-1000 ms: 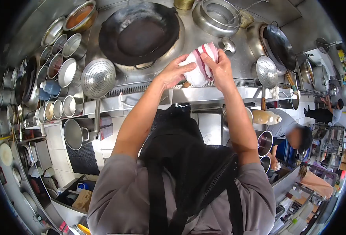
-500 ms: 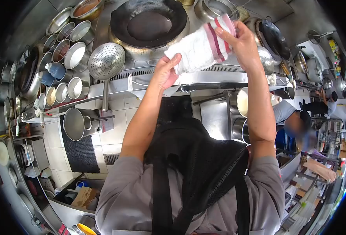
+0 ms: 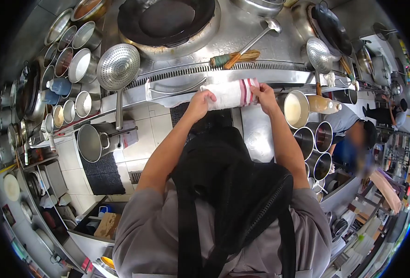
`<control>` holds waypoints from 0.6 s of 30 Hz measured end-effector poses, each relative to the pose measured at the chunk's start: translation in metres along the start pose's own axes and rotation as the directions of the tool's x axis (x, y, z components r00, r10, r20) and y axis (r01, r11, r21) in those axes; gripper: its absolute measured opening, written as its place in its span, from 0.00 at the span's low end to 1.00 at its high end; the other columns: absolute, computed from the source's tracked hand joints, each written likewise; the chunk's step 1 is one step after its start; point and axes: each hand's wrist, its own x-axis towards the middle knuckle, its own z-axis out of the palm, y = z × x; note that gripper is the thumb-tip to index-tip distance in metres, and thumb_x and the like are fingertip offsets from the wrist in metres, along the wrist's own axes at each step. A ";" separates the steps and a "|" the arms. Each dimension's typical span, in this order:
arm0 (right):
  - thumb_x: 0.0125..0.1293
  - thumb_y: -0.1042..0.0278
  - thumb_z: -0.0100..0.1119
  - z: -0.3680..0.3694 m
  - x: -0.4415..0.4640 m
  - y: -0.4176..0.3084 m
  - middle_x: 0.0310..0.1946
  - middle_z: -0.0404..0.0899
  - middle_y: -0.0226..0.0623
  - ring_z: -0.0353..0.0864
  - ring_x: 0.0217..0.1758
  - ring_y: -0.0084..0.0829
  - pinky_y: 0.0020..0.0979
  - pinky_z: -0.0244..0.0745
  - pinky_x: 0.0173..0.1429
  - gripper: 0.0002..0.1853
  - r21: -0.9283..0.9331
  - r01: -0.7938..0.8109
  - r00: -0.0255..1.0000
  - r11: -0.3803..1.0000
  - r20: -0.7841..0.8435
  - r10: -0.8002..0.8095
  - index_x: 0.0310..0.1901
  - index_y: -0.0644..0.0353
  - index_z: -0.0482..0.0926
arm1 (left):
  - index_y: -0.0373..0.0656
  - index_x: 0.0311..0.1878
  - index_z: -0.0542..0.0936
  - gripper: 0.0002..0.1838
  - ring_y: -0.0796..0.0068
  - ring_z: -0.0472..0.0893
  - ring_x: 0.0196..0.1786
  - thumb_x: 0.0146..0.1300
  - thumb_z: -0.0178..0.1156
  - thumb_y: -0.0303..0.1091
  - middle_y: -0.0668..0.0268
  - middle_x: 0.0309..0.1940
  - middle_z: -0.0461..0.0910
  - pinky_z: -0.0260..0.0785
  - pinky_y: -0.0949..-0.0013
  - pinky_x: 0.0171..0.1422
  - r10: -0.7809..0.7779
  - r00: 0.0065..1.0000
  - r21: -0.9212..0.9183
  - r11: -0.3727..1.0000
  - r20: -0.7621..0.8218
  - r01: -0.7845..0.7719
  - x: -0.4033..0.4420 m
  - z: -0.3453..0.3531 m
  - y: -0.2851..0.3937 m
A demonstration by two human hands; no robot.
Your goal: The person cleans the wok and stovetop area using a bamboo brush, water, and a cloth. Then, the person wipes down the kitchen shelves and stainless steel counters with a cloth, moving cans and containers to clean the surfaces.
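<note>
A folded white towel (image 3: 228,95) with red and maroon stripes is stretched between my two hands, just above the stove's front edge. My left hand (image 3: 199,105) grips its plain end, thumb on top. The striped end is pinched in my right hand (image 3: 264,98), fingers partly hidden behind the cloth. Beyond the towel, a ladle (image 3: 253,42) with a wooden handle lies across a bamboo brush (image 3: 235,57) on the steel counter. A black wok (image 3: 168,21) sits on the burner further back.
To the left, a perforated strainer (image 3: 118,67) lies near several metal seasoning pots (image 3: 82,65). A grey pot (image 3: 90,142) stands lower left. At right are a pot of pale liquid (image 3: 296,109), a bottle (image 3: 323,104) and a hanging skimmer (image 3: 318,55). A co-worker (image 3: 349,129) bends nearby.
Both hands have brought the towel down and towards me, from over the stove to its front edge. It now lies more level. The ladle and bamboo brush have come into view.
</note>
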 end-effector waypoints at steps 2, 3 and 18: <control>0.69 0.66 0.70 -0.007 0.017 0.001 0.35 0.85 0.32 0.78 0.32 0.20 0.27 0.73 0.33 0.12 -0.045 0.043 0.998 0.998 -0.032 -0.045 0.46 0.66 0.83 | 0.41 0.42 0.81 0.18 0.52 0.81 0.46 0.55 0.47 0.12 0.54 0.42 0.81 0.72 0.57 0.56 0.173 0.978 0.203 0.968 -0.115 -0.147 0.020 0.012 -0.009; 0.68 0.67 0.70 -0.011 0.023 0.000 0.35 0.85 0.34 0.79 0.33 0.22 0.29 0.74 0.35 0.13 -0.130 0.078 0.996 0.988 -0.030 -0.082 0.46 0.67 0.83 | 0.41 0.42 0.82 0.19 0.44 0.80 0.50 0.54 0.46 0.13 0.50 0.43 0.82 0.71 0.53 0.61 0.056 0.986 0.217 0.976 -0.157 -0.021 0.024 0.019 -0.005; 0.61 0.73 0.71 -0.034 0.025 0.029 0.33 0.77 0.36 0.76 0.37 0.28 0.34 0.75 0.45 0.15 -0.549 0.157 0.893 0.821 0.433 0.119 0.43 0.64 0.74 | 0.41 0.79 0.53 0.44 0.34 0.76 0.68 0.57 0.54 0.18 0.33 0.64 0.73 0.66 0.51 0.74 -0.550 0.831 -0.153 0.831 -0.080 0.535 0.005 0.076 -0.077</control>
